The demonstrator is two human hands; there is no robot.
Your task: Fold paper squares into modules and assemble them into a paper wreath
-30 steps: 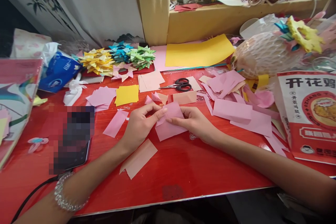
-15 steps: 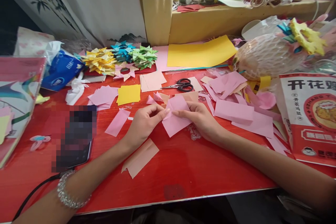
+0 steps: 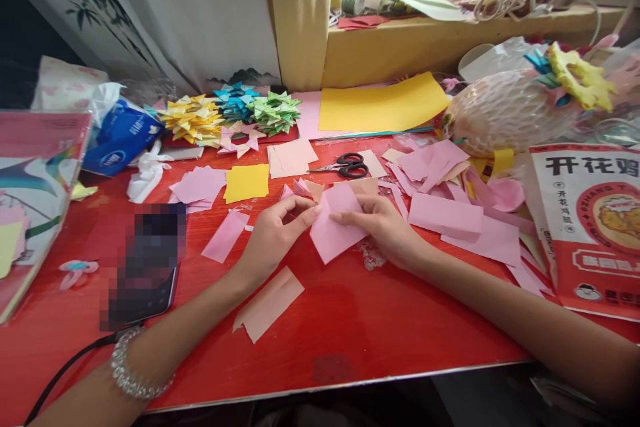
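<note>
A pink square of paper (image 3: 334, 230) lies tilted on the red table (image 3: 320, 327) at its middle. My left hand (image 3: 273, 233) pinches the sheet's left corner between thumb and forefinger. My right hand (image 3: 383, 223) presses its fingers on the sheet's right side, with the forefinger pointing left along the upper edge. Small folded pink pieces (image 3: 300, 188) lie just beyond the hands. A peach paper strip (image 3: 270, 303) rests near my left wrist, which wears a beaded bracelet (image 3: 127, 377).
Black scissors (image 3: 347, 164) lie behind the hands. Pink scraps (image 3: 450, 213) spread to the right, beside a red-and-white bag (image 3: 590, 220). A yellow square (image 3: 246, 182), folded paper stars (image 3: 233, 113), a phone (image 3: 143, 263), a tissue pack (image 3: 120, 137) and a yellow sheet (image 3: 383, 103) surround the spot.
The pink sheet has turned counter-clockwise and shifted slightly right and away from me. Both hands followed it, keeping their hold.
</note>
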